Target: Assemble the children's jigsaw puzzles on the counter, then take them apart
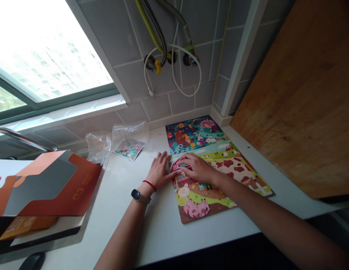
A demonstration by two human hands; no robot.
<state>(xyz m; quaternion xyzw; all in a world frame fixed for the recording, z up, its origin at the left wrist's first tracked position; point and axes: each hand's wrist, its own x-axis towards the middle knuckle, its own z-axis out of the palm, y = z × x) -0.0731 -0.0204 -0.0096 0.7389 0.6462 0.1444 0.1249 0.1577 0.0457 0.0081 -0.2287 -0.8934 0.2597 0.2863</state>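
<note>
A farm jigsaw puzzle (219, 193) with a cow, a pig and a hen lies on the white countertop, its pieces fitted together. My left hand (160, 170) rests at its left edge, fingers apart, the thumb reaching onto the picture near the red barn. Across the barn area lies my right hand (198, 167), its fingers slightly bent and touching the puzzle's surface, with nothing visible in them. Part of the picture is hidden under this hand and forearm. Beyond it, touching the farm scene's upper side, is a dark blue night-forest puzzle (191, 134) with rabbits.
Clear plastic bags (131, 129) lie at the back, by a small picture card (129, 149). An open orange-and-grey cardboard box (59, 183) stands at left. Hoses (152, 28) hang from the tiled wall. A wooden panel (300, 105) borders the counter (120, 210) on the right.
</note>
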